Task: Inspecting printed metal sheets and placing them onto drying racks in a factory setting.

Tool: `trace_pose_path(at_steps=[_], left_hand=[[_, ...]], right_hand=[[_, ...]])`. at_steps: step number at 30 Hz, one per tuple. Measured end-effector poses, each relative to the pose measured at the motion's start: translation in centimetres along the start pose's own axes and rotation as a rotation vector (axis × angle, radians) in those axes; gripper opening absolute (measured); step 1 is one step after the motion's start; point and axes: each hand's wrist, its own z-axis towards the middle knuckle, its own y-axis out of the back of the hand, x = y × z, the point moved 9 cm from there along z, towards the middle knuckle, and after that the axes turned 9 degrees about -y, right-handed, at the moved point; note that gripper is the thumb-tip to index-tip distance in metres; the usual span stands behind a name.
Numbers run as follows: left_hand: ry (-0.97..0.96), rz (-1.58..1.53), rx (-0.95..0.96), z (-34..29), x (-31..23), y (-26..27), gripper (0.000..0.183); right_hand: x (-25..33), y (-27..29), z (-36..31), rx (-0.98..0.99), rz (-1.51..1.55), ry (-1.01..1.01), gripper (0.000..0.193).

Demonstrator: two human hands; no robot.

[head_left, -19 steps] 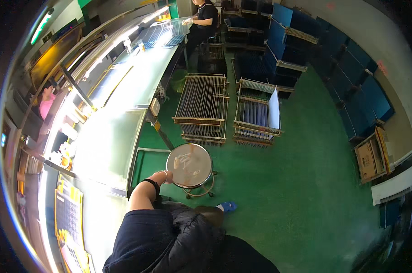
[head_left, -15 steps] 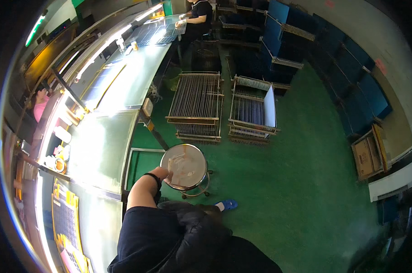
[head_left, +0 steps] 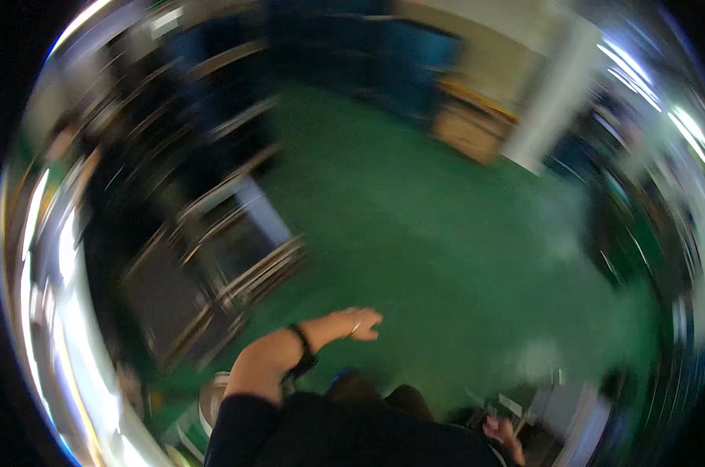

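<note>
My left hand (head_left: 365, 324) reaches forward over the green floor, a thin band at its wrist and a dark band on the forearm. Nothing shows in it, and its blurred fingers look loosely apart. At the lower right, my right hand (head_left: 500, 430) is beside a pale, flat-sided object (head_left: 570, 420) whose kind the blur hides. Whether that hand touches or grips it I cannot tell. The round stool (head_left: 212, 397) stands at my left side, mostly hidden by my left arm.
Metal racks (head_left: 212, 257) stand to the left, near blue stacked panels (head_left: 414, 62). Farther ahead, a brown wooden box (head_left: 471, 128) leans by a white pillar (head_left: 555, 101). The bright worktable (head_left: 80, 335) runs along the left rim. Green floor (head_left: 414, 226) stretches between.
My view has swung to the right, so racks and worktable shift left. My left hand has left the stool seat and extends over the floor. My right hand has come into view.
</note>
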Motion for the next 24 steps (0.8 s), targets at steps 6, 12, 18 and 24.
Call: trace_pose_path(at_steps=[6, 12, 18, 24], left_hand=[[-0.584, -0.496, 0.879, 10.3, -18.5, -10.8, 0.066], [-0.688, -0.309, 1.212, 24.6, -22.3, -14.7, 0.062], [-0.805, 0.099, 1.250, 37.4, -28.1, -9.6, 0.055], [-0.763, 0.245, 0.942, 57.6, -31.1, 0.3, 0.065]], right_hand=[[7.2, -0.6, -0.5, -0.160, -0.825, 0.292, 0.039], [6.7, 9.9, 3.7, -0.409, -0.575, 0.237, 0.037], [12.9, 16.9, 8.7, -0.479, -0.271, 0.352, 0.036], [19.7, 26.5, 15.5, -0.541, -0.160, 0.296, 0.037]])
